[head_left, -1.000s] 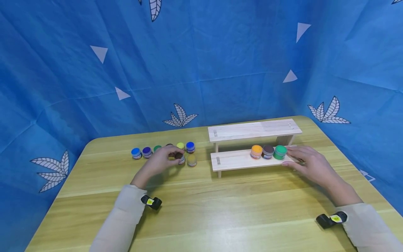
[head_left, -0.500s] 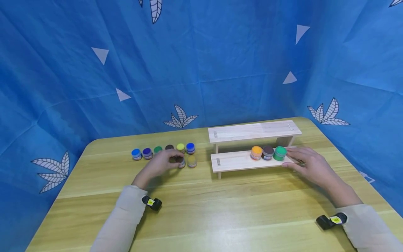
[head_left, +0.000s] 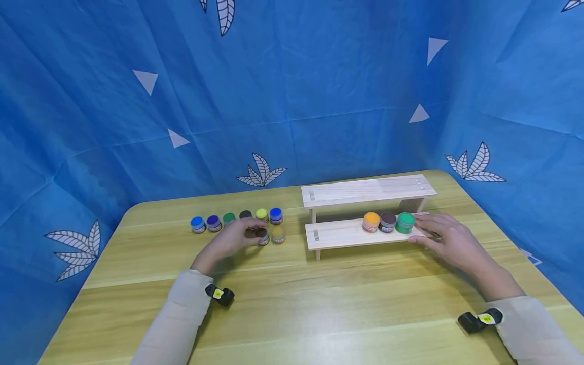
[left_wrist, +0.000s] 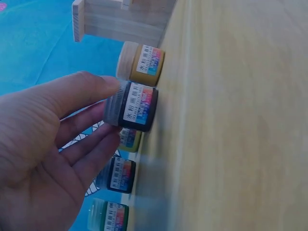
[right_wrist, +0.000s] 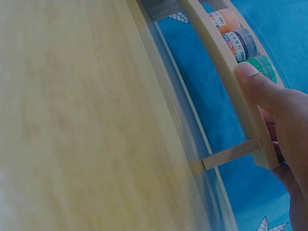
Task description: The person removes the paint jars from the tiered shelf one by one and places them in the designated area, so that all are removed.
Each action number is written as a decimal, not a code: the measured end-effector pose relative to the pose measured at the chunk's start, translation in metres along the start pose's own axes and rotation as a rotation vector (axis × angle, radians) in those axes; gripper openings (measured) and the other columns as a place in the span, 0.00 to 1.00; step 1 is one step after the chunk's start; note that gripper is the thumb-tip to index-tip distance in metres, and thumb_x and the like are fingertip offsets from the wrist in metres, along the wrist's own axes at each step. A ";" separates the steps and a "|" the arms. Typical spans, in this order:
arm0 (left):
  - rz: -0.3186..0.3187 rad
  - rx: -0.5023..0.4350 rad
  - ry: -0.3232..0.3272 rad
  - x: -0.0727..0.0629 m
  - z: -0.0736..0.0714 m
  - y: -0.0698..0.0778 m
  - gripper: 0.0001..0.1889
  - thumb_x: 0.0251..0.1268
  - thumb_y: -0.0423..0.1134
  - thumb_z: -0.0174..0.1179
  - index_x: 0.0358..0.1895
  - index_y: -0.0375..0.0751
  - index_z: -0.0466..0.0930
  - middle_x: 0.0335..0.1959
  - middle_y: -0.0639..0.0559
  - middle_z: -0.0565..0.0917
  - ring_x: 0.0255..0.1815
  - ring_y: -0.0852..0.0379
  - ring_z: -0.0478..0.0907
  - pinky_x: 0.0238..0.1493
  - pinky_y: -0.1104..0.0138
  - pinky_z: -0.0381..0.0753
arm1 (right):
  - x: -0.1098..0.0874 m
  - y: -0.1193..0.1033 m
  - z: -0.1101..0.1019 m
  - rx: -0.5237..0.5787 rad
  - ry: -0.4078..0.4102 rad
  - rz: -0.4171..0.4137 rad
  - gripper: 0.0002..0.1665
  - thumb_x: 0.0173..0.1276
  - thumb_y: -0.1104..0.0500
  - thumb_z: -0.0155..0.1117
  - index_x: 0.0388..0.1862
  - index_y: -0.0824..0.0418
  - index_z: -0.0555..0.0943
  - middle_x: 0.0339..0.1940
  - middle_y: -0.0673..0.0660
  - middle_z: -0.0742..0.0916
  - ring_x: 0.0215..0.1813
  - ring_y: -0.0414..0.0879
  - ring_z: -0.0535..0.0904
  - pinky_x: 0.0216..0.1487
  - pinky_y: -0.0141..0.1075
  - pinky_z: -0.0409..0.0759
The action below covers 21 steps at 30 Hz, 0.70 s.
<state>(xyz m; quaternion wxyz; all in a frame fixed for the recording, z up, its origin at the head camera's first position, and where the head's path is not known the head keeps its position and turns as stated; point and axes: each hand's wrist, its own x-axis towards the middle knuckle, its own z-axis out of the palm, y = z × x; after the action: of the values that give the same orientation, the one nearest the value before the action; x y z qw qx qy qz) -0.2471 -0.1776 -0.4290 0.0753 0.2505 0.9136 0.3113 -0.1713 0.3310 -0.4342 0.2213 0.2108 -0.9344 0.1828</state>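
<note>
My left hand point(head_left: 231, 237) pinches a dark paint jar point(left_wrist: 138, 106) by its clear lid, thumb on one side and fingers on the other. An ochre paint jar point(head_left: 278, 234) stands right beside it. On the lower wooden shelf point(head_left: 337, 233), an orange jar point(head_left: 371, 223), a dark brown jar point(head_left: 388, 223) and a green paint jar point(head_left: 405, 223) sit in a row. My right hand point(head_left: 449, 241) holds the green jar at its right side. In the right wrist view the thumb lies against the jar and shelf edge; the other fingertips are mostly hidden.
Behind my left hand stands a row of jars, among them a light blue jar point(head_left: 198, 224), a purple jar point(head_left: 213, 223), a lime jar point(head_left: 262, 215) and a blue jar point(head_left: 276, 216). An upper shelf point(head_left: 365, 190) rises behind the lower one. Blue cloth point(head_left: 292, 91) hangs behind the table.
My left hand and the dark jar have shifted very slightly toward me, and the fingers have settled around the lid. My right hand stays at the green jar.
</note>
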 end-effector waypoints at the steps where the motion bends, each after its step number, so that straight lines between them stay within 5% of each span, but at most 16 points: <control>1: -0.003 -0.008 0.003 0.000 -0.001 0.000 0.21 0.63 0.35 0.67 0.60 0.42 0.80 0.50 0.49 0.81 0.54 0.48 0.78 0.58 0.55 0.78 | 0.000 0.000 0.000 -0.002 0.003 -0.001 0.32 0.51 0.51 0.79 0.53 0.66 0.84 0.51 0.63 0.86 0.56 0.62 0.77 0.54 0.57 0.73; 8: 0.031 -0.037 0.037 -0.003 -0.006 0.012 0.21 0.66 0.39 0.65 0.61 0.42 0.79 0.55 0.44 0.79 0.59 0.42 0.75 0.60 0.49 0.74 | -0.001 0.000 -0.001 -0.001 0.000 0.006 0.32 0.51 0.51 0.79 0.53 0.66 0.84 0.51 0.63 0.86 0.56 0.62 0.77 0.55 0.57 0.73; 21: 0.084 0.029 0.067 -0.003 -0.002 0.062 0.22 0.67 0.44 0.64 0.64 0.45 0.77 0.63 0.48 0.77 0.63 0.47 0.73 0.59 0.52 0.76 | 0.000 -0.001 -0.001 0.007 0.009 -0.007 0.31 0.51 0.52 0.79 0.52 0.67 0.84 0.50 0.64 0.86 0.54 0.62 0.78 0.54 0.57 0.73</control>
<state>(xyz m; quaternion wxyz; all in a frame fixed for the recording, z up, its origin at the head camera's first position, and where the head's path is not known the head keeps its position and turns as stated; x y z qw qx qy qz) -0.2194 -0.1379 -0.3898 0.0278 0.2791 0.9088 0.3090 -0.1707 0.3303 -0.4329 0.2255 0.2139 -0.9320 0.1865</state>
